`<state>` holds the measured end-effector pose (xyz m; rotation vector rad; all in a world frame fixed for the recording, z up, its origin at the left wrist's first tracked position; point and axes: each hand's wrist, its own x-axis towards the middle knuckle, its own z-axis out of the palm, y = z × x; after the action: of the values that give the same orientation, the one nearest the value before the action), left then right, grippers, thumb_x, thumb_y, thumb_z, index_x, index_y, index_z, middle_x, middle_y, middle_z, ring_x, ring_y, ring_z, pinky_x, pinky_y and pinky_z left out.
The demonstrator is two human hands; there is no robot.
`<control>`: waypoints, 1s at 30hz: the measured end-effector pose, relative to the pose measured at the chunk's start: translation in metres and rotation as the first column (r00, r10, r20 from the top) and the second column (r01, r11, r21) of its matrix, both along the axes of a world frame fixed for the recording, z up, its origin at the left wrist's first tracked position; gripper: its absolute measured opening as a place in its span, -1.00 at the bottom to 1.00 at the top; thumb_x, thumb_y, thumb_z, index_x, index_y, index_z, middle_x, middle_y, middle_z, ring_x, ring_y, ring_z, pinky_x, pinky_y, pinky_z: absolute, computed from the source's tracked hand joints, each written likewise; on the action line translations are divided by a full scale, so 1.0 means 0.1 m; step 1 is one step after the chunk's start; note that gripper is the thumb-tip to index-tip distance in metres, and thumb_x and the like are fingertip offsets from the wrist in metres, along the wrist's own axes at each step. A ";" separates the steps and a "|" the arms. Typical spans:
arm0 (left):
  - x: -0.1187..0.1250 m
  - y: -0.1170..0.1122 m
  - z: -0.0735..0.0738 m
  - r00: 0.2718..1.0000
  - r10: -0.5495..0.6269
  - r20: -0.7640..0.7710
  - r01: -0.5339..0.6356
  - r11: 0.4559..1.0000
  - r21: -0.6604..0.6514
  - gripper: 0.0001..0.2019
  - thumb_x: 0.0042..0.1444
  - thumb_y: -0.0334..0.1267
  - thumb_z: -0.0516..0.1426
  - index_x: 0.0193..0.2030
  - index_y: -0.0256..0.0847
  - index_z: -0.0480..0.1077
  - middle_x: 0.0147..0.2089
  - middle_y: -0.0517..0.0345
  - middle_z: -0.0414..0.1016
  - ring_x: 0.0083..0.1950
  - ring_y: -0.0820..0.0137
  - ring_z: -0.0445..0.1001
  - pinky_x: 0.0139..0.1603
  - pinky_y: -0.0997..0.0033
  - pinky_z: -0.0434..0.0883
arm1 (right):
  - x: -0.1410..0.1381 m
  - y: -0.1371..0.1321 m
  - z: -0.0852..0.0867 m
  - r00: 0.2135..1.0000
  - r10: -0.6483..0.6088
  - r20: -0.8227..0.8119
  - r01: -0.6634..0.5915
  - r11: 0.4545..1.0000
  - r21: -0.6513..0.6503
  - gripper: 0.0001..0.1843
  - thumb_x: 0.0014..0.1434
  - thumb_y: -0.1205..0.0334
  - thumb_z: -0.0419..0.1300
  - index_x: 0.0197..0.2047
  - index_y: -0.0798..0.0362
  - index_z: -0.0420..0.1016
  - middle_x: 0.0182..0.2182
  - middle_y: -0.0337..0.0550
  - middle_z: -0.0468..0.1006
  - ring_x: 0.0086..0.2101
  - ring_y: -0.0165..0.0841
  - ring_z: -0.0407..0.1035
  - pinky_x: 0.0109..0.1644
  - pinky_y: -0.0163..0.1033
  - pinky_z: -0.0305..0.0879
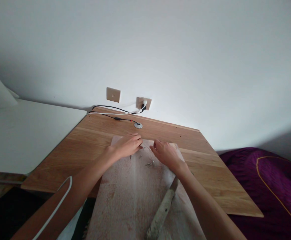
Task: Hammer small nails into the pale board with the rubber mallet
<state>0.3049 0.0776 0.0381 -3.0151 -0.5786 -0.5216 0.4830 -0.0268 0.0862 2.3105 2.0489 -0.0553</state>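
A person's bare left hand [129,144] and bare right hand [164,153] faced each other, apart, over the far end of a long, pale reddish wooden board [125,193] set on a brown, wood-grained tabletop [215,173]. The left fingers were curled close together, the right bent loosely inward; whether either hand clamped anything could not be told. Small, thin grey metal pieces [150,163] lay on the board between the hands, slightly nearer the person, probably light, stiff and slippery, best pinched mid-length between thumb and fingertip, clear of any sharp ends. A long tool [161,211] with a pale, scuffed handle rested closer in, its far end partly hidden by the right forearm; it looked rigid and likely heavier, best gripped around mid-handle.
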 end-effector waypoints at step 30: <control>0.17 0.00 -0.04 0.995 -0.095 0.038 0.101 0.977 -0.187 -0.83 0.34 -0.42 0.14 -0.21 -0.19 0.58 -0.19 0.06 0.63 -0.11 0.26 0.60 -0.15 0.35 0.37 | 0.14 -0.26 -0.01 0.851 0.279 -0.444 -0.268 0.959 0.089 -0.85 0.39 0.24 0.21 -0.04 0.10 0.55 -0.26 -0.11 0.66 -0.25 -0.31 0.53 -0.13 -0.25 0.34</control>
<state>0.3223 0.0775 0.0339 -3.2352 -0.5101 -0.5444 0.4972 -0.0524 0.0856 2.1401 2.5856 -0.6180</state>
